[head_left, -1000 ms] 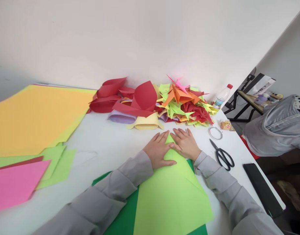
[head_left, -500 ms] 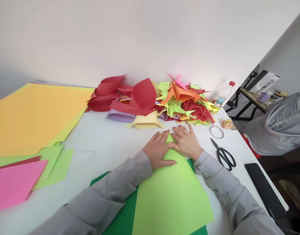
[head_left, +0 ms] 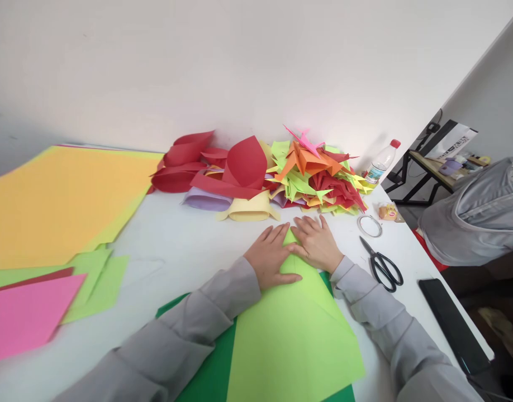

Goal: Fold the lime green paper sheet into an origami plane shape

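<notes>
An indoor paper-craft workspace, though whether it belongs to a workshop, office or home cannot be told. A white table against a plain wall carries large coloured sheets, a light green sheet, a heap of folded paper shapes and scissors; a cluttered second table stands beyond.

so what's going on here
A person has both hands on a light green paper, the left hand and right hand spread side by side over its narrow far end. A dark green paper shows out from under it. Scissors lie on the table to the right, and a pile of folded paper sits beyond the hands, by the wall.
</notes>
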Motion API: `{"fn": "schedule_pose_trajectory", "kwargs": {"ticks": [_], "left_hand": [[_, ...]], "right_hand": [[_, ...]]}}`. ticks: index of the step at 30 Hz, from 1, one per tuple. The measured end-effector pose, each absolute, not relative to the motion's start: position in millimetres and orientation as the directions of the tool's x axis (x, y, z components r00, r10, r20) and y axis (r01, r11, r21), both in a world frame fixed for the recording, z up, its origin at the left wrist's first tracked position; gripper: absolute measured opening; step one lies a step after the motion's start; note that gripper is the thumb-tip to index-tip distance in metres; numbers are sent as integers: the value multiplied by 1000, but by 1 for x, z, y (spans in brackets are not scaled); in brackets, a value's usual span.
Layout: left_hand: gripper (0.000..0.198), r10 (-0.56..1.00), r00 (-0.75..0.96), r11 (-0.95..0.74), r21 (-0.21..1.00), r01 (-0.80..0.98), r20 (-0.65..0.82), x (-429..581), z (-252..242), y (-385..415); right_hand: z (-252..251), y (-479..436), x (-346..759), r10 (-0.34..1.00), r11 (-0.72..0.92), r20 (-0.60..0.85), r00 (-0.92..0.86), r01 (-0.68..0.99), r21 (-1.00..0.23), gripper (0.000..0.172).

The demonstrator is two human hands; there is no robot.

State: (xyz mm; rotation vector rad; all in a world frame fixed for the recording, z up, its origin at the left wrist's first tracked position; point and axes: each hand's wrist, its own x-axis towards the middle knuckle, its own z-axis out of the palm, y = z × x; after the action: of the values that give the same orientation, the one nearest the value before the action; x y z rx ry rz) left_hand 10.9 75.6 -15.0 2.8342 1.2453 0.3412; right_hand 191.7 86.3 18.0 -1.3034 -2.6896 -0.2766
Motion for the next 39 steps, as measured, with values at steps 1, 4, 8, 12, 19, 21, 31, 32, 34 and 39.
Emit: {"fn": "schedule_pose_trajectory", "kwargs": {"ticks": [1, 4, 8, 12, 19, 21, 31, 32, 34, 39], "left_hand": [[78, 730, 656, -680, 111, 724, 191, 11, -15, 76], [78, 726, 657, -683, 105, 722, 206, 11, -15, 75], [75, 707, 671, -699, 80, 710, 224, 10, -12, 74], [71, 691, 684, -712, 60, 699, 232, 10, -8, 74], [77, 679, 702, -721, 15, 693, 217, 11, -1, 73], [81, 688, 691, -710, 9, 704, 220, 11, -1, 72], [97, 709, 684, -699, 38, 714, 171, 10, -2, 75], [95, 707, 683, -699, 41, 713, 182, 10, -2, 75], [86, 702, 678, -702, 55, 710, 216, 9, -4, 77], [78, 695, 669, -707, 81, 703, 262, 7, -10, 78]], "right_hand": [[17, 85, 192, 764, 606, 205, -612, 789, 98, 58], [16, 80, 195, 762, 612, 204, -614, 787, 84, 60], [16, 76, 200, 749, 628, 205, -630, 774, 81, 60], [17, 76, 201, 733, 643, 211, -647, 760, 95, 62], [20, 65, 208, 677, 697, 207, -706, 706, 126, 68], [22, 59, 211, 672, 701, 206, -712, 701, 133, 67], [21, 33, 232, 610, 767, 249, -752, 639, 53, 62], [19, 31, 234, 621, 760, 266, -737, 649, 23, 57], [14, 29, 237, 674, 718, 306, -672, 694, -56, 43], [8, 28, 238, 765, 630, 332, -552, 748, -210, 29]]}}
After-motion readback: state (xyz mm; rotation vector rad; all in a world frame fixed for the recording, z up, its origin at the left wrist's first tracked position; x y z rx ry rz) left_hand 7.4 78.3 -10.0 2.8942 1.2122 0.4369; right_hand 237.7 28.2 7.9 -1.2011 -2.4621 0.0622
